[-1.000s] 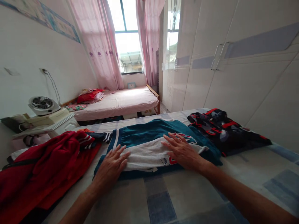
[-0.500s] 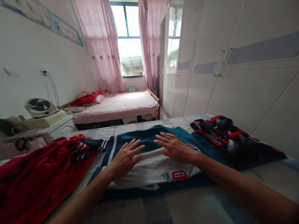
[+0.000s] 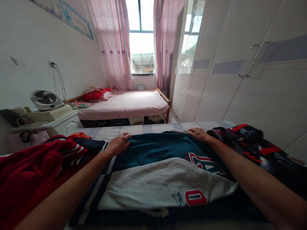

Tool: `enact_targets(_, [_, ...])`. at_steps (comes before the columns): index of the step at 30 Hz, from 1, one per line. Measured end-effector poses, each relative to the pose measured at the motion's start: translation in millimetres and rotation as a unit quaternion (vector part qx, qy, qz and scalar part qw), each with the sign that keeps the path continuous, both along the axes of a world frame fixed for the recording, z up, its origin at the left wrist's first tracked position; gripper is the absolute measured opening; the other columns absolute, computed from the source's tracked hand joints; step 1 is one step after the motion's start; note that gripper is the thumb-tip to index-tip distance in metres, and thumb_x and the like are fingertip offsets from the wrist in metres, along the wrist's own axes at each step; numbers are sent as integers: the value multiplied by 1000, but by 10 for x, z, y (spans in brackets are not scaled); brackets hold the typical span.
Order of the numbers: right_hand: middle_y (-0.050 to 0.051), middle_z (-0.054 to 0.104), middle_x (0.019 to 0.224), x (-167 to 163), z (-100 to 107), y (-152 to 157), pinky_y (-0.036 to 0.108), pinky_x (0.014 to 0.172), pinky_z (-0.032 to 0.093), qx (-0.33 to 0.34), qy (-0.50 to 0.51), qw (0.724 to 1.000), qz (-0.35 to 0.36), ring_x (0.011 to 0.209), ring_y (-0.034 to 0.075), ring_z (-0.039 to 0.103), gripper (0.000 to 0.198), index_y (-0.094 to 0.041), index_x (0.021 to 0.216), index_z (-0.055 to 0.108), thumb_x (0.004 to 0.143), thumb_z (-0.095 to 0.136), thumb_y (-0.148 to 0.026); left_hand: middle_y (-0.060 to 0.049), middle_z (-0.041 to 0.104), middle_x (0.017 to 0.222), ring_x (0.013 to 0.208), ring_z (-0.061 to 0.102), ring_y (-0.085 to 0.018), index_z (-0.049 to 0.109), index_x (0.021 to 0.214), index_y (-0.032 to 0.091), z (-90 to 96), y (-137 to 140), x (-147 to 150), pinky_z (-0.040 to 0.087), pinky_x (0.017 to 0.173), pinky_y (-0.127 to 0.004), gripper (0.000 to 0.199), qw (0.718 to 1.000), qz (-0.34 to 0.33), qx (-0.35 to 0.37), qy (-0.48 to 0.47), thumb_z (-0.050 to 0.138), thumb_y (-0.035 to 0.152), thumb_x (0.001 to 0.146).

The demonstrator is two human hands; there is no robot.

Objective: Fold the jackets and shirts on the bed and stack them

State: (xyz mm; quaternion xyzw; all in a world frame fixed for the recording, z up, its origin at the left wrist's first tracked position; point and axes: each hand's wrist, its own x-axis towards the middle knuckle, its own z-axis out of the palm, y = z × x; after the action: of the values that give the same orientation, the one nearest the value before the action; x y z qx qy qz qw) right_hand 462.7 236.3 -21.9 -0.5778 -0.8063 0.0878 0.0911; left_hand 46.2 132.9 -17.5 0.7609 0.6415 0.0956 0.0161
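Note:
A teal and grey sweatshirt point(image 3: 155, 179) with red-and-white lettering lies across the bed in front of me, its grey part folded over the teal. At its far left edge my left hand point(image 3: 119, 143) is closed on the cloth, fingertips partly hidden. My right hand point(image 3: 199, 134) pinches the far edge on the right, by a pale strip of fabric. A red garment point(image 3: 35, 169) with white stripes is heaped left of my left arm. To the right of my right arm sits a black, grey and red patterned garment point(image 3: 254, 143).
The near bed point(image 3: 144, 128) has a pale checked cover. Beyond it stands a pink-sheeted bed point(image 3: 134, 102) under the window. White wardrobes point(image 3: 230, 64) line the right side. A fan point(image 3: 46, 98) rests on a box over a white cabinet point(image 3: 69, 123) at left.
Both hands went from lying flat and spread over the sweatshirt to gripping its far edge, farther apart. The sweatshirt has shifted toward me, showing more teal and lettering. The view has turned slightly.

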Motion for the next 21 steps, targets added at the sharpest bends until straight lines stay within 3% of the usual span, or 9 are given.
enact_targets(6, [6,71,103,-208,-45,150,25,81,47,-20,21,1000,7,93,20,64,39,-17,108,69,75,58,-35,-9,59,128,115,56,-23,48,132,17,39,252,-206,44,93,-28,64,997,-15,-80,11,56,26,70])
enact_targets(9, [7,72,94,-249,-25,169,26,77,46,-4,16,1000,-12,88,21,64,29,-16,95,71,74,56,-29,-5,70,104,97,64,-23,63,112,20,138,280,-247,48,80,-27,46,995,-9,-94,25,60,34,69])
enact_targets(11, [11,69,102,-237,36,151,28,81,44,34,21,999,-36,95,23,62,31,-14,98,69,77,51,-27,-4,70,89,87,64,-22,67,94,20,207,265,-266,48,74,-27,29,996,2,-81,38,60,36,70])
enact_targets(14, [12,66,109,-182,187,30,29,84,42,85,38,994,-61,99,24,59,34,-14,104,64,83,44,-30,-5,65,94,92,60,-24,64,92,21,285,147,-275,45,78,-30,23,998,6,-24,54,56,36,76])
enact_targets(17, [7,69,92,-109,308,-237,27,78,43,122,87,987,-58,86,20,62,30,-18,98,63,83,44,-34,-6,59,105,97,57,-23,60,100,22,297,-98,-270,43,80,-30,23,997,-2,27,65,49,32,82])
enact_targets(21, [4,69,82,4,256,-719,29,71,46,133,153,978,-41,75,20,63,23,-20,94,60,80,48,-35,-5,55,102,95,55,-20,58,110,25,174,-509,-266,44,79,-29,32,988,-59,96,109,41,16,84])
